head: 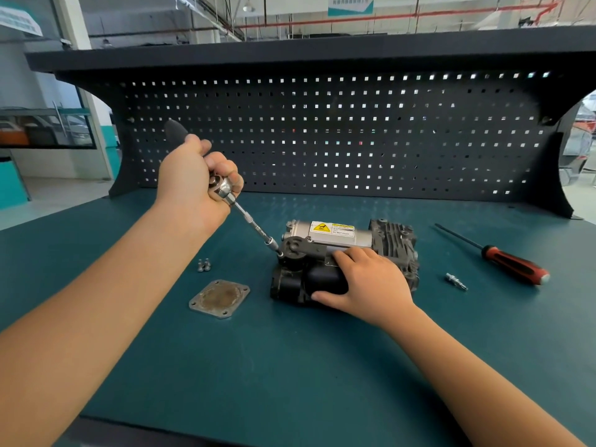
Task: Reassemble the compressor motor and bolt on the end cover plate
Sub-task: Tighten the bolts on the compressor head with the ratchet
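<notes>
Steel ratchet [225, 188] meeting the compressor [332, 235] at the middle of the bench [290, 366].
I am clamping my left hand [193, 179] round the ratchet, its tip touching the compressor's left end; my right hand [371, 282] is curling fingers and thumb round the black body. Cover plate [220, 298] and bolts [203, 265] are lying apart, toward the bench's left edge.

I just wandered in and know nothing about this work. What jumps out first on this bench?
In the middle of the green bench lies a compressor, held by the right hand. The left hand grips a ratchet whose long extension reaches down to the compressor's left end. Nearer, to the left, a square end cover plate and loose bolts lie unfitted; a red-and-black screwdriver lies to the right.
</notes>
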`<state>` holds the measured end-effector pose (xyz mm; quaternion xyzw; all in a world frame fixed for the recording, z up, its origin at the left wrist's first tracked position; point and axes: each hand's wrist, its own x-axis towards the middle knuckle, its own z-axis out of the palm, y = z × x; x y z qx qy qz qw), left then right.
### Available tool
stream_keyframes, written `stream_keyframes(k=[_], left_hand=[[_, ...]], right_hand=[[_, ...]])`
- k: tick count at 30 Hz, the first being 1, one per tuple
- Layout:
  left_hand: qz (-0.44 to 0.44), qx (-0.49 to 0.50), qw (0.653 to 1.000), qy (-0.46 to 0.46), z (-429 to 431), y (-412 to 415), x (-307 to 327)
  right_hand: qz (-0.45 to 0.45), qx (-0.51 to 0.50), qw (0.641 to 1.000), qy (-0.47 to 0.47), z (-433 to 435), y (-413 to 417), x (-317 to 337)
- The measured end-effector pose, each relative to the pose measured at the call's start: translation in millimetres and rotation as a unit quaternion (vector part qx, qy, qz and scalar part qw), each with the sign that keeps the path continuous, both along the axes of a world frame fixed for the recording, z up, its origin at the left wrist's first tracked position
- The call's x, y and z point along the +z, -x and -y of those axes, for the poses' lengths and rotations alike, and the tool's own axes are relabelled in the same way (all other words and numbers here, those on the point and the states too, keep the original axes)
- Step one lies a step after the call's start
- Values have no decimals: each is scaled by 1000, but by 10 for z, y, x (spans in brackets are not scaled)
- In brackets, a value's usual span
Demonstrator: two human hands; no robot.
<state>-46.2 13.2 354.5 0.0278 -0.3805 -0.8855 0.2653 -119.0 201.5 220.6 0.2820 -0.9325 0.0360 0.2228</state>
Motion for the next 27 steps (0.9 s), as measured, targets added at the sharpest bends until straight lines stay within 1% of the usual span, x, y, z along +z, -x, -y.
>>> stream_keyframes(k=[5,7,10,14,18,20,23,27], left_hand=[[14,20,996,-89,-4,49,60],[17,23,995,-100,12,48,65],[44,28,997,-51,56,29,57],[69,30,997,-8,58,31,44],[38,44,998,15,-32,72,88],[30,35,998,50,-81,75,106],[53,4,989,139,-130,65,152],[76,-21,981,179,-137,77,216]], right_hand=[[-1,4,1000,-24,6,20,17],[2,5,999,-33,8,24,22],[-2,8,999,-35,9,34,20],[-3,11,1000,-24,-4,38,-4],[-5,11,1000,-24,-3,43,2],[-8,10,1000,-23,-7,45,-3],[-4,10,1000,-19,-6,46,-8],[-3,13,1000,-19,-10,35,9]])
